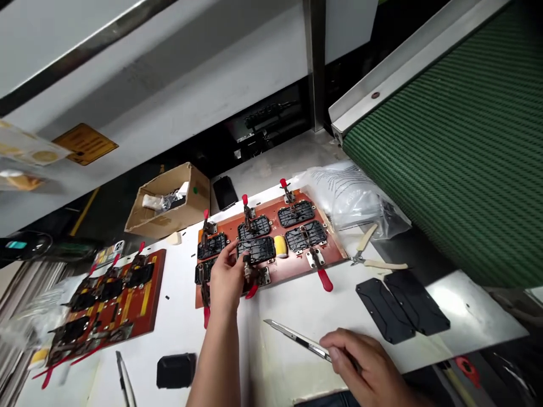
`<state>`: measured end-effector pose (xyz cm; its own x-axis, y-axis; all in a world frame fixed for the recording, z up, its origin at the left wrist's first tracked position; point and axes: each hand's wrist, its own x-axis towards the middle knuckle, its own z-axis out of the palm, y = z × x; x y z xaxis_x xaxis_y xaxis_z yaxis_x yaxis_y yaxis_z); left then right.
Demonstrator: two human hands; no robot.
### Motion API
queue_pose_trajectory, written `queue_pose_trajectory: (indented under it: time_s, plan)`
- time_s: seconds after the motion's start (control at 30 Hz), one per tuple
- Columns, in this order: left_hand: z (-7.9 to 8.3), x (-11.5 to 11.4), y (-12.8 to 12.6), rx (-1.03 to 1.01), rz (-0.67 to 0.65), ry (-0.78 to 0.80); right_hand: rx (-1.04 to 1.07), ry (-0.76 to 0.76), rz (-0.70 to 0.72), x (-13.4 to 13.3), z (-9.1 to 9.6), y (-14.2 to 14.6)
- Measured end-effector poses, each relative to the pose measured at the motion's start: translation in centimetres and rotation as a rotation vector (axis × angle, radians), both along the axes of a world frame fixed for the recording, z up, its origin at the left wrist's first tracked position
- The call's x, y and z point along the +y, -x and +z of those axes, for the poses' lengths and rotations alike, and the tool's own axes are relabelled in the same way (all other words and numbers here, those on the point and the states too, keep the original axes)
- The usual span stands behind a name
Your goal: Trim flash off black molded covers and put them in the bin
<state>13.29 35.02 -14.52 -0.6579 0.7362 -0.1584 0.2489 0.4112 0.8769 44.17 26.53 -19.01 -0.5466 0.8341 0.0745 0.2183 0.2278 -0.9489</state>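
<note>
My left hand [227,277] reaches over a red-brown clamping board [288,274]. Its fingers and thumb are at the left end of a ribbed black plastic panel [258,249] in the front row, seemingly gripping it; a metal toggle clamp [249,272] beside the thumb partly hides the contact. Several similar black panels [296,213] sit on the board under red-handled clamps. Near the front edge of the table, my right hand [360,359] is closed around a slim silver utility knife [297,336], whose blade points left toward the board.
A second clamping board [156,294] stands at left, with another knife [123,376] and a black tray-like piece [175,370] before it. Cutting pliers [369,261] and two flat black panels [384,311] lie at right. Behind are a cardboard box [169,223], phone [224,192] and plastic bag [356,198].
</note>
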Motion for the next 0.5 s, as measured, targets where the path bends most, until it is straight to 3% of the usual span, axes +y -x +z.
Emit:
queue_pose_trajectory:
  time_s: [0.23,0.37,0.5]
  plan:
    - [0.7,-0.2,-0.1,0.388,-0.094,0.177,-0.013,0.009,-0.018,0.1,0.2,-0.1]
    - [1.4,-0.8,-0.4,0.374,-0.09,0.181,0.022,0.032,-0.007,0.2,0.3,0.2]
    - [2.6,-3.7,-1.5,0.16,-0.019,0.158,0.033,0.051,-0.012,0.2,0.1,0.3]
